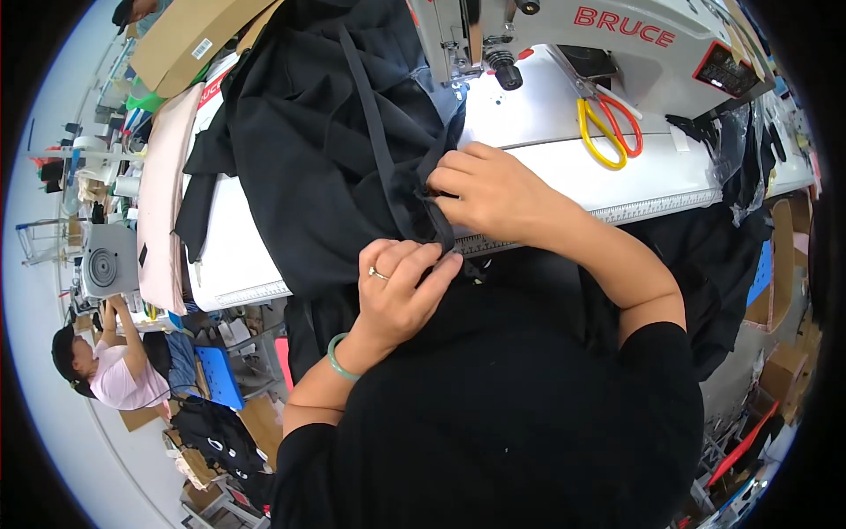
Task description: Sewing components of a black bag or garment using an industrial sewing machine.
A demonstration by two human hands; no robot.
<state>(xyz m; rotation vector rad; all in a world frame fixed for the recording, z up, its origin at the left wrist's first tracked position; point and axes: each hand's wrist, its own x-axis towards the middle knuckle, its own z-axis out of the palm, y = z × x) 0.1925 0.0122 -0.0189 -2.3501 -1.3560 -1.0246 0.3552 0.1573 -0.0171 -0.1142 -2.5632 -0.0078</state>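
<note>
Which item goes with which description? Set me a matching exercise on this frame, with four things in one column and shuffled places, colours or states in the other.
Things:
1. Left hand
2. Right hand
3. Scissors
4. Bangle

Descriptions:
A. Pale green
B. At the black cloth, the closer of the two to the needle area of the sewing machine
C. One yellow handle, one red
D. At the same cloth, with a ring on a finger

Right pairs: 1-D, 2-B, 3-C, 4-A
</note>
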